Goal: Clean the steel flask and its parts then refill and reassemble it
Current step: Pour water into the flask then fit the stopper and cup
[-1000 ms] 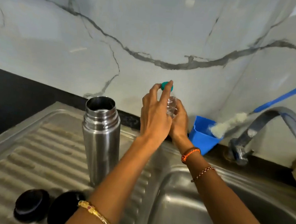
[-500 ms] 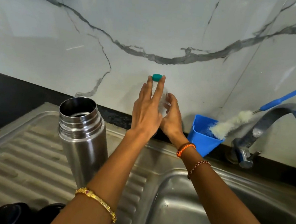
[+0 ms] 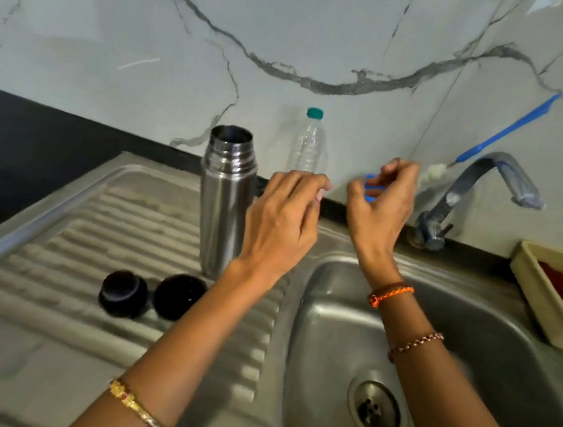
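Observation:
The steel flask (image 3: 226, 194) stands upright and uncapped on the ribbed drainboard (image 3: 99, 230). In front of it lie its two black parts, a stopper (image 3: 123, 292) and a cap (image 3: 179, 295). A clear plastic bottle (image 3: 309, 143) with a green cap stands against the wall behind my hands. My left hand (image 3: 282, 223) hovers in front of the bottle with loosely curled fingers, holding nothing. My right hand (image 3: 382, 209) is raised beside it, fingers loosely curled and empty. Neither hand touches the bottle or flask.
The steel sink basin (image 3: 348, 323) with its drain (image 3: 378, 410) lies below my right arm. A tap (image 3: 475, 184) stands at the back right. A blue cup (image 3: 372, 187) holding a blue-handled brush (image 3: 508, 132) is partly hidden behind my right hand. A cream tray (image 3: 540, 296) sits at the right edge.
Both hands have let go of the plastic bottle, which now stands against the wall, and have drawn back toward me. The camera has tilted down.

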